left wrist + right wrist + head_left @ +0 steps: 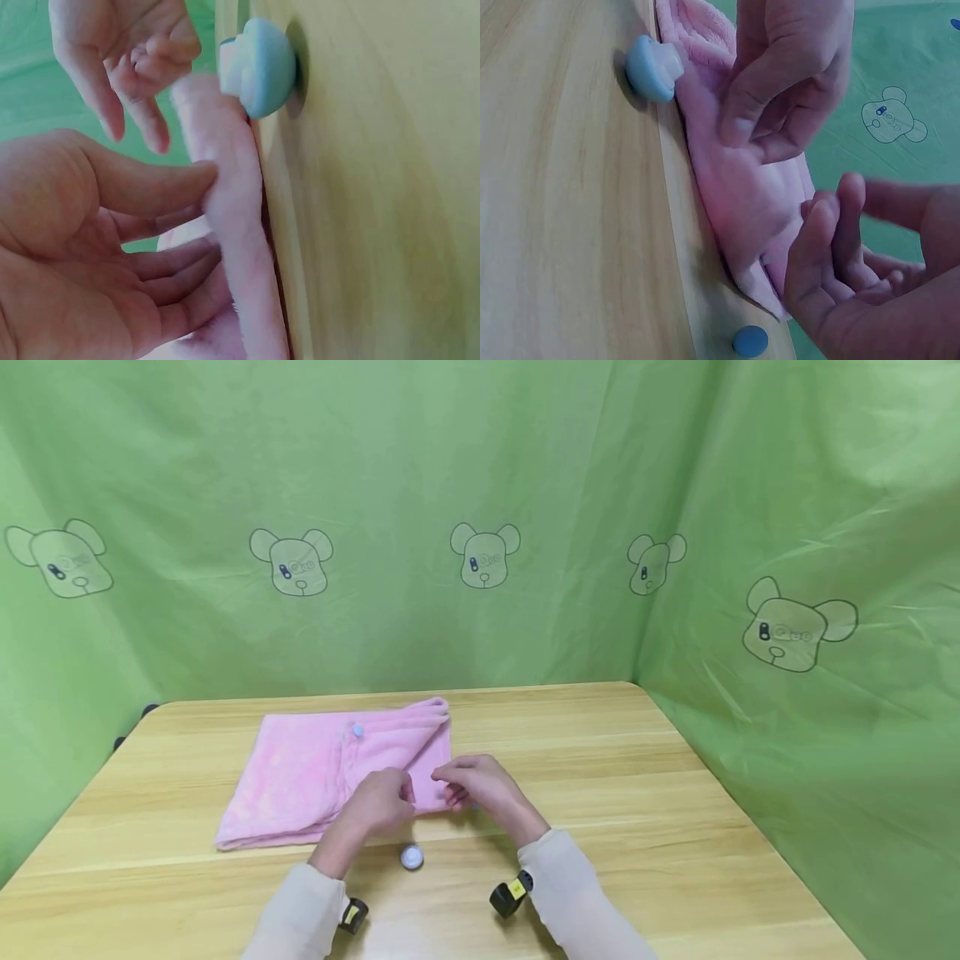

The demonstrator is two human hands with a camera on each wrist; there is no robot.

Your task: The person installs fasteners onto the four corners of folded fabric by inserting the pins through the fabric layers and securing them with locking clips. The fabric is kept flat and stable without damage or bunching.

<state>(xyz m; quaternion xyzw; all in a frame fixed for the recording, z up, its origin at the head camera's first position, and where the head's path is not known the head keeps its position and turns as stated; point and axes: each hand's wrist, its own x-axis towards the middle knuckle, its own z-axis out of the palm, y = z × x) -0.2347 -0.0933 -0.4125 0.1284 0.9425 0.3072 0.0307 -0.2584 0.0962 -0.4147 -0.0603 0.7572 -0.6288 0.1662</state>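
1. Green sheeting (420, 452), creased, hung beyond both hands and down either side; printed with a row of outlined bear heads (485, 560).
2. Wooden table (637, 860), pale grain; extends under both hands and well out past each.
3. Pink cloth (292, 768), plush, folded in layers; most of it lies to the left of and beyond the left hand, with one part running between the hands to just beside the right. Its far right corner is turned over in a loose, raised fold.
4. Sleeves, pale, one per arm: left sleeve (296, 914), right sleeve (588, 893), each ending behind its hand.
5. Left hand (375, 802): pinches the cloth's near edge, thumb on the outer face, fingers reaching behind.
6. Right hand (480, 785): at the cloth's right edge, near the left hand; fingers loosely bent, nothing seen in them. Contact with the cloth: cannot tell.
7. Wrist units, black with yellow labels: left unit (353, 915) and right unit (512, 895), each on the inner side of its wrist.
8. Light blue knob (268, 69), rounded cap with paler stem; on the table, nearer the person than the hands, between them sideways.
9. Blue disc (750, 341), on the table by the cloth's corner, below the right hand; mostly hidden in the head view.
10. Blue button (357, 731), on the cloth, beyond the left hand.
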